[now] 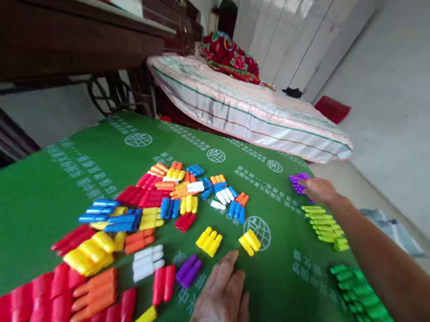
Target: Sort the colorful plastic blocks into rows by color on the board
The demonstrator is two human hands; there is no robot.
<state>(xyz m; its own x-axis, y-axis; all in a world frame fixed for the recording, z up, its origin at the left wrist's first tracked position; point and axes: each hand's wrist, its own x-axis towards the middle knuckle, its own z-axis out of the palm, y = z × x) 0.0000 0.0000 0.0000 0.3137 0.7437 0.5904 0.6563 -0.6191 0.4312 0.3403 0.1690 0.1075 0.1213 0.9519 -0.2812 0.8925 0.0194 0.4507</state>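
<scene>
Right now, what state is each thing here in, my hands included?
Left hand: open, palm down
Right hand: at the purple pieces, grip unclear
Those purple pieces: grouped together
Lime pieces: lined up
Bright green pieces: lined up
Mixed-colour pieces: scattered, some overlapping
Two yellow pieces near left hand: apart
Red quilt: heaped on the bed

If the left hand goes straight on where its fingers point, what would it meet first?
The left hand would probably meet the yellow piece ahead, slightly right, though depth is unclear.
</scene>
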